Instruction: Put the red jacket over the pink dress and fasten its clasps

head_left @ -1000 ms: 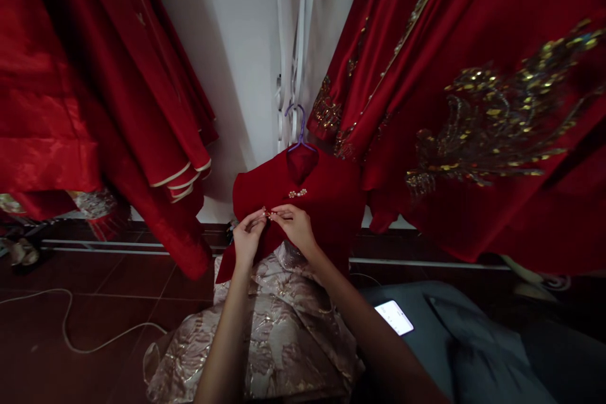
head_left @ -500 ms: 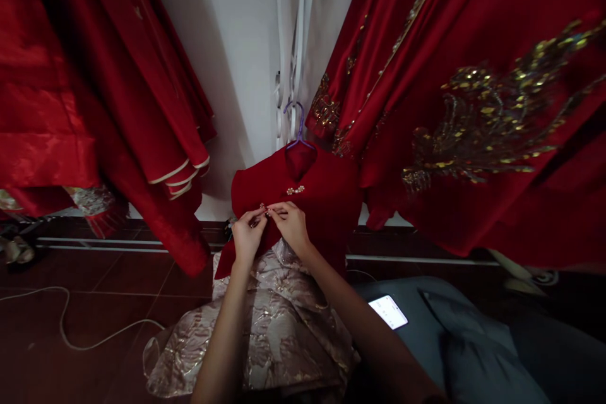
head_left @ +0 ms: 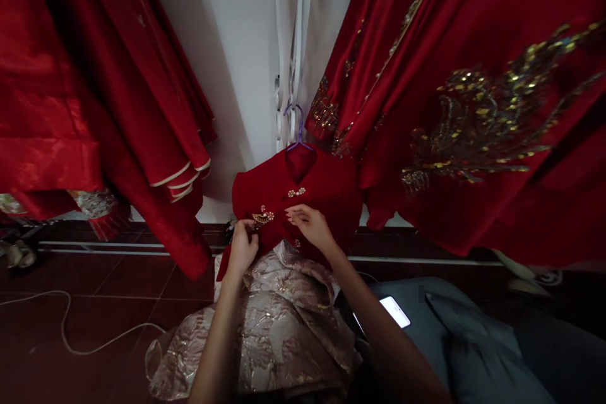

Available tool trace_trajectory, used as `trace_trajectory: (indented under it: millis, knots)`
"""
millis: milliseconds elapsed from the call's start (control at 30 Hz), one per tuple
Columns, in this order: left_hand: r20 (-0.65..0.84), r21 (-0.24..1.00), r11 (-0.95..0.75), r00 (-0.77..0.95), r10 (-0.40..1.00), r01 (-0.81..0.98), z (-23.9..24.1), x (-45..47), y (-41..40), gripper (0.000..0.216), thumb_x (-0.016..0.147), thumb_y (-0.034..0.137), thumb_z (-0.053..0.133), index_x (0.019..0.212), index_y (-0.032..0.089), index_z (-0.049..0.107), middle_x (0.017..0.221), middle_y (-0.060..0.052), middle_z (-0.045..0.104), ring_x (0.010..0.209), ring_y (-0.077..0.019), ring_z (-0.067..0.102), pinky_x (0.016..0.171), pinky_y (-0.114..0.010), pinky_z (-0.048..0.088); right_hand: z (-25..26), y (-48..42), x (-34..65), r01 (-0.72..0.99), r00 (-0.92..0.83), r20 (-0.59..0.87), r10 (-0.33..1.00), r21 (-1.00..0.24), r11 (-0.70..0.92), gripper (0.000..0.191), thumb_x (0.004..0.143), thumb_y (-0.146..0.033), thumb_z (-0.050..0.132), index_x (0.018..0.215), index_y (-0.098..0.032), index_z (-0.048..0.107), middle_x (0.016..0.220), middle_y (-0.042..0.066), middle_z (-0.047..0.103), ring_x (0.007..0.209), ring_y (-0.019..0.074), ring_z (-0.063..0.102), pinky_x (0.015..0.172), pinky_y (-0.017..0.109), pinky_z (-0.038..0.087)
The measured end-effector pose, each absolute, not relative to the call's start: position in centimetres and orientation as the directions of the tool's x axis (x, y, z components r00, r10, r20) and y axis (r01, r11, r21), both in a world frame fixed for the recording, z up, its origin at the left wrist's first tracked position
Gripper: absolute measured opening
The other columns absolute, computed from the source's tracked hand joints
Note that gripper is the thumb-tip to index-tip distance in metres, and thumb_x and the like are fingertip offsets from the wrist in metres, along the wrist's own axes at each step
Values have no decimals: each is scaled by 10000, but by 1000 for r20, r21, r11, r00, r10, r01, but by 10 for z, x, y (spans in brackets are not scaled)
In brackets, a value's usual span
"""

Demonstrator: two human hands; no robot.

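A sleeveless red garment (head_left: 326, 177) hangs on a purple hanger (head_left: 300, 132). On its front sits a gold brooch with pearls and small red flowers (head_left: 262, 216). A pearl flower fastener (head_left: 297, 192) lies higher up, and a smaller one (head_left: 297, 243) lower down. My left hand (head_left: 243, 249) rests at the brooch's left edge, its fingertips by the cloth and the thumb apart from them; nothing shows in it. To the right of the brooch, my right hand (head_left: 310, 226) is open, fingers loosely stretched out over the garment, holding nothing.
Pale shiny patterned fabric (head_left: 284, 328) lies below my arms. Red garments hang on the left (head_left: 118, 107) and right (head_left: 473, 202), the right one with gold sequins. A lit phone (head_left: 394, 312) rests on blue-grey cloth (head_left: 454, 303). A white cable (head_left: 71, 341) crosses the tiled floor.
Both hands were together at the brooch, fingertips pinched on it. They have since parted: my right hand moved right, my left slightly down and left, uncovering the brooch.
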State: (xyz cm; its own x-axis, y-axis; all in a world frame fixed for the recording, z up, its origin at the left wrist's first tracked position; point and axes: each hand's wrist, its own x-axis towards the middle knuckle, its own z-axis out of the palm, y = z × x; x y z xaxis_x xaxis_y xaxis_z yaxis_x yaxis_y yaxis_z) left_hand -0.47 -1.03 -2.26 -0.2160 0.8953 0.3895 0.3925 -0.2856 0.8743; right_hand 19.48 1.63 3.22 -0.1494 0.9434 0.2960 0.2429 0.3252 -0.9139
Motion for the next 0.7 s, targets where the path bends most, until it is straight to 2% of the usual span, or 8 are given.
trace_trajectory:
  millis: [167,300,400,533,700]
  knots:
    - [286,923,-192,-259,923,333,-59,1,-54,361,671,138,554,1027,159,495,1006,-84,562,902,-176,595,824,-345,488,15,-5,230,415,-261,179,949,-866,278,153,765,-299,597,851,-185,650,818,45,698,727,155,659,669,283,530]
    - [251,896,-141,-219,943,422,-54,3,-61,277,688,194,571,961,169,534,851,-48,599,779,-172,606,745,-317,485,-6,-15,230,524,-245,95,965,-825,213,297,640,-274,719,903,-168,633,750,30,680,653,146,629,619,262,499]
    - [251,859,-135,-177,952,493,-38,4,-53,217,670,210,595,880,192,540,696,7,579,633,-149,579,634,-270,458,-16,-16,225,570,-276,84,958,-788,233,235,626,-292,728,800,-170,628,704,18,660,654,142,612,603,244,468]
    - [316,842,-183,-189,930,507,-30,21,-45,171,682,202,578,851,200,552,693,19,595,606,-124,573,617,-235,440,-20,-13,223,547,-257,143,956,-794,266,235,618,-327,728,711,-187,564,657,-16,630,619,129,594,568,225,444]
    - [277,924,-177,-277,920,338,-53,50,-46,165,681,292,618,788,171,582,655,4,608,583,-120,573,596,-224,459,-14,-13,228,409,-82,66,994,-908,94,275,627,-345,709,674,-208,476,586,-23,620,532,151,618,474,232,448]
